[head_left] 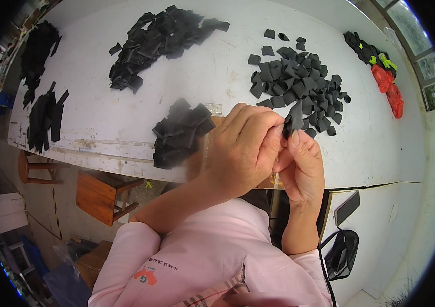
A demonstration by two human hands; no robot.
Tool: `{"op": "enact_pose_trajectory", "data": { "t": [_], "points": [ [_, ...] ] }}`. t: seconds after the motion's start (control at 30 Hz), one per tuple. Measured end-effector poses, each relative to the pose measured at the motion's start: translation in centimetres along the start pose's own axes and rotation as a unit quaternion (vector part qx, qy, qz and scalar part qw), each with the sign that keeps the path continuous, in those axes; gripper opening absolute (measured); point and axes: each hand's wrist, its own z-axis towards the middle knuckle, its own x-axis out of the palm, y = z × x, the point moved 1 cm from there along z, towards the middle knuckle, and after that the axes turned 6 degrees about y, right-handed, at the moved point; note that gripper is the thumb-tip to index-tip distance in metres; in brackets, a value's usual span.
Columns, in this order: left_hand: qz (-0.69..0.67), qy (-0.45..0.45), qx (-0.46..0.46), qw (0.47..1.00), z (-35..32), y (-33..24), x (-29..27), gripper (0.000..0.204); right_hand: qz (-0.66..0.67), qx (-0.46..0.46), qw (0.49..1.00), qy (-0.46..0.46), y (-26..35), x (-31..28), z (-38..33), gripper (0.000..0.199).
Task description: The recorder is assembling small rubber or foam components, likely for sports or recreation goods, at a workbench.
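Note:
My left hand (245,146) and my right hand (302,166) meet above the front edge of the white table (125,112). Together they pinch a small black fabric piece (294,116), which sticks up between the fingertips of both hands. Just beyond the hands lies a spread heap of small black square pieces (299,84). To the left of my left hand sits a stacked pile of black pieces (179,133) near the table's edge.
A large heap of black strips (161,38) lies at the back, more black strips (46,117) at the left end. Black, green and red items (381,71) sit at the far right. Wooden stools (102,197) stand below the table; a black bag (343,253) lies on the floor.

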Motion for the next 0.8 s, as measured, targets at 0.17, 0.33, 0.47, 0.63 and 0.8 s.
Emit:
{"op": "enact_pose_trajectory", "data": {
  "t": [0.17, 0.33, 0.47, 0.63, 0.8],
  "points": [
    [-0.044, 0.06, -0.085, 0.994, 0.2, -0.4, -0.3, 0.011, -0.113, -0.105, 0.986, -0.057, 0.3, 0.2, 0.6, 0.018],
    [-0.108, 0.1, -0.114, 0.983, 0.0, -0.6, -0.6, 0.006, -0.076, -0.125, 0.989, 0.007, 0.3, -1.0, 0.9, 0.015],
    [-0.313, 0.094, -0.275, 0.904, -0.5, -0.5, -0.3, 0.009, 0.056, -0.076, 0.996, 0.008, -0.4, -0.7, 0.9, 0.015],
    [-0.21, 0.016, -0.173, 0.962, -0.1, -0.7, 0.2, 0.018, 0.048, -0.072, 0.996, -0.032, 0.0, -0.1, 0.7, 0.017],
    [-0.284, 0.053, -0.238, 0.927, 0.1, -0.3, -0.1, 0.016, -0.015, -0.09, 0.995, -0.028, -0.1, -0.5, 0.6, 0.02]
  ]
}}
